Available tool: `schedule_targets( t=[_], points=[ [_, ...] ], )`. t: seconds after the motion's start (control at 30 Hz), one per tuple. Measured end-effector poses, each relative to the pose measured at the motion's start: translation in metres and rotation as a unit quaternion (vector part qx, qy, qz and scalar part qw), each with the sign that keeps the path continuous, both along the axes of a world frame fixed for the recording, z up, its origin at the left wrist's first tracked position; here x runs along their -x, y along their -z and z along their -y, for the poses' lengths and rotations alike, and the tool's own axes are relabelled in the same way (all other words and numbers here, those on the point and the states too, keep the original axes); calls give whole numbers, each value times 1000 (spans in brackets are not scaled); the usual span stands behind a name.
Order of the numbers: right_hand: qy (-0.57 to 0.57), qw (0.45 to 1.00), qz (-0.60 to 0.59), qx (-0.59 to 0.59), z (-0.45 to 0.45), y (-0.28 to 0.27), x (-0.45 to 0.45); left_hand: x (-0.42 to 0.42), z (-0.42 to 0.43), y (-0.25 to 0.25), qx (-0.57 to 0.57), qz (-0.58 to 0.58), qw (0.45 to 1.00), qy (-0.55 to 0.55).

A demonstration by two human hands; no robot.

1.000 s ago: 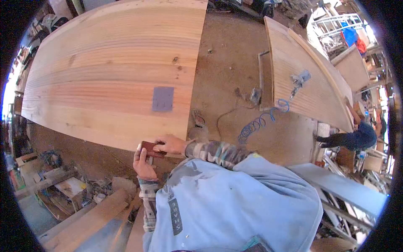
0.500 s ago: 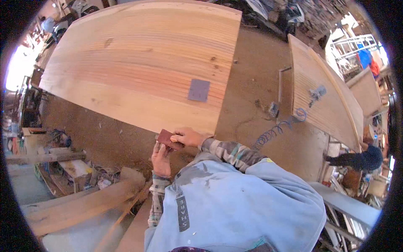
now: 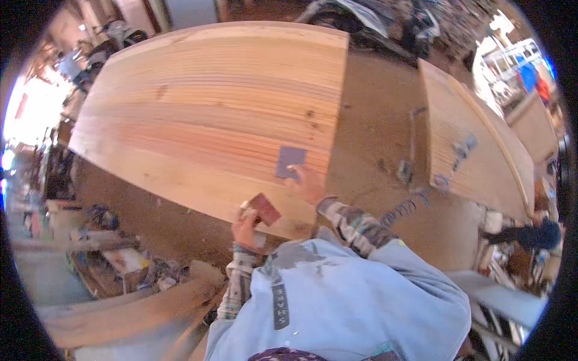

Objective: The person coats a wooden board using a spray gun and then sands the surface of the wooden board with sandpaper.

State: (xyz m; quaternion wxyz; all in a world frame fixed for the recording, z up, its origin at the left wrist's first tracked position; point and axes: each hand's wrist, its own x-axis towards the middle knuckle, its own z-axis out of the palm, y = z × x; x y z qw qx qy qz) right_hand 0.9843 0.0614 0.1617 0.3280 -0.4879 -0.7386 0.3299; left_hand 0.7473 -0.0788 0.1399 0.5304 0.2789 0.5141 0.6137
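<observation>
My left hand grips a reddish-brown piece of sandpaper and holds it up over the near edge of a wide wooden panel. On the panel's right part lies a grey-purple square of sandpaper. My right hand reaches onto that square's lower right corner, its fingertips over it and slightly bent. No grip on the square shows. The panel has striped pale and reddish grain, with a few dark knots near its right edge.
At the right leans another wooden panel with a tool on it. A coiled blue air hose runs nearby. A person in dark clothes is at the far right. A motorcycle stands behind; timber lies lower left.
My right hand has let go of the reddish-brown sandpaper and moved up and right to the grey-purple square. My left hand still holds the reddish-brown piece. The view has shifted slightly.
</observation>
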Motion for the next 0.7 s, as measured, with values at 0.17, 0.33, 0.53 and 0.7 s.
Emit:
schedule_targets(
  t=[0.17, 0.33, 0.53, 0.7],
  points=[
    [-57, 977, -26, 202, -17, -29, 19, -20, -37, -45, 78, 28, 995, -56],
    [-71, 941, -222, 244, 29, 15, 75, 10, -59, -54, 99, 12, 995, 4],
    [23, 828, -353, 434, 73, -2, 136, 80, -71, -36, 87, -61, 974, 200],
    [148, 781, -443, 415, 94, -3, 199, 151, -65, -42, 6, -214, 950, 229]
  ],
)
